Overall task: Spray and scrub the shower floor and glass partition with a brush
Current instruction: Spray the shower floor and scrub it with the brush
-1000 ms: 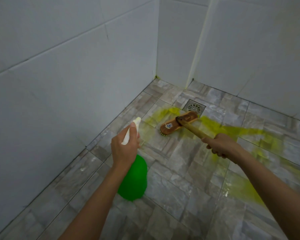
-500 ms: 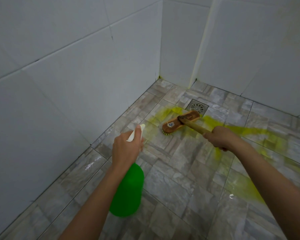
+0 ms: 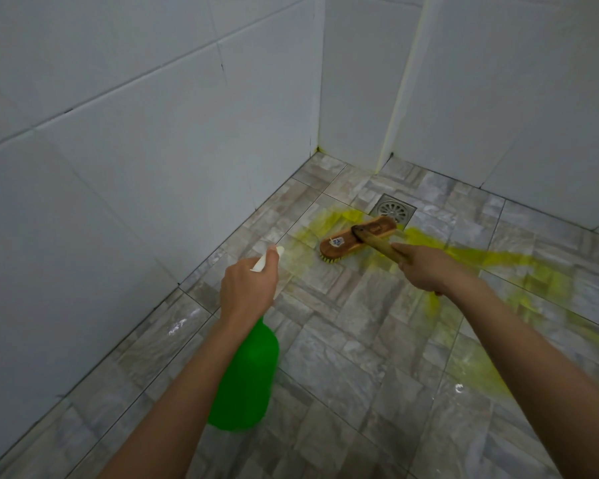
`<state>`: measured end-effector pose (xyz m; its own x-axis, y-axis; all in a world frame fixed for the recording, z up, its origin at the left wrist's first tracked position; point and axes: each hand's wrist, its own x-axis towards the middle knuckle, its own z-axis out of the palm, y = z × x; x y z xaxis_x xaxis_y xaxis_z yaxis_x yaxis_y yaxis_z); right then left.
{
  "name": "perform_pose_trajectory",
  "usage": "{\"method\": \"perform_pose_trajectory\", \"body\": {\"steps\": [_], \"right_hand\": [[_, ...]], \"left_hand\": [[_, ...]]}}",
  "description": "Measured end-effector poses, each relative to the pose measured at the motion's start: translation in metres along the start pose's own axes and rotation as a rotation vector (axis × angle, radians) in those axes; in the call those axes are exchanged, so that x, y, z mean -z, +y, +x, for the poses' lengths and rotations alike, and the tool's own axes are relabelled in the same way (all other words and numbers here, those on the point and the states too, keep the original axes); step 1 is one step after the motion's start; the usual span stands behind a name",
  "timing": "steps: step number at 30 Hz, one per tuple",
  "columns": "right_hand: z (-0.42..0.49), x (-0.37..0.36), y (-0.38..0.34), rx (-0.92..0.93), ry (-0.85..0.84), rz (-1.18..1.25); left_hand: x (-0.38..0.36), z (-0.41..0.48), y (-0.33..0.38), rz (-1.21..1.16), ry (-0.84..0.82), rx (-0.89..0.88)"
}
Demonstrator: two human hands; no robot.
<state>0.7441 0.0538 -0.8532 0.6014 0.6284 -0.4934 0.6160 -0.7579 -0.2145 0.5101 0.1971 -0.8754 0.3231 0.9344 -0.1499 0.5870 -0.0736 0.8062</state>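
My left hand [image 3: 248, 288] grips the white trigger head of a green spray bottle [image 3: 246, 378], its nozzle pointing toward the brush. My right hand [image 3: 429, 269] grips the wooden handle of a scrub brush [image 3: 357, 238]. The brush head lies bristles down on the grey tiled shower floor [image 3: 343, 340], just in front of the drain. Yellow-green cleaner [image 3: 540, 271] is smeared across the floor from the brush out to the right.
A round metal drain [image 3: 393, 209] sits in the floor near the far corner. White tiled walls [image 3: 135, 167] close in on the left and the back. A pale vertical strip [image 3: 400, 88] runs up the back corner.
The view has tilted up a little. Both hands and the brush sit slightly farther forward toward the drain. The bottle now hangs lower in the frame.
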Motion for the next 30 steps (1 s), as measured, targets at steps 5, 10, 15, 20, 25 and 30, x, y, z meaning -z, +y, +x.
{"method": "perform_pose_trajectory", "body": {"steps": [5,10,15,20,25,30], "right_hand": [[0.001,0.000,0.000,0.003,-0.001,0.005],[0.003,-0.002,0.000,-0.002,0.010,0.005],[0.003,-0.002,0.000,0.009,0.016,-0.007],[0.003,-0.001,-0.004,-0.019,-0.010,0.008],[0.007,-0.004,-0.014,-0.034,-0.033,0.093],[0.012,-0.007,-0.012,-0.027,0.022,0.015]], "left_hand": [[-0.003,0.002,0.002,0.041,-0.067,0.000],[-0.006,0.009,-0.002,0.021,-0.079,0.054],[-0.009,0.014,0.004,0.060,-0.079,0.033],[-0.012,0.021,0.007,0.043,-0.080,0.033],[-0.018,0.027,0.014,0.073,-0.155,0.004],[-0.023,0.030,0.020,0.073,-0.174,0.033]]}}
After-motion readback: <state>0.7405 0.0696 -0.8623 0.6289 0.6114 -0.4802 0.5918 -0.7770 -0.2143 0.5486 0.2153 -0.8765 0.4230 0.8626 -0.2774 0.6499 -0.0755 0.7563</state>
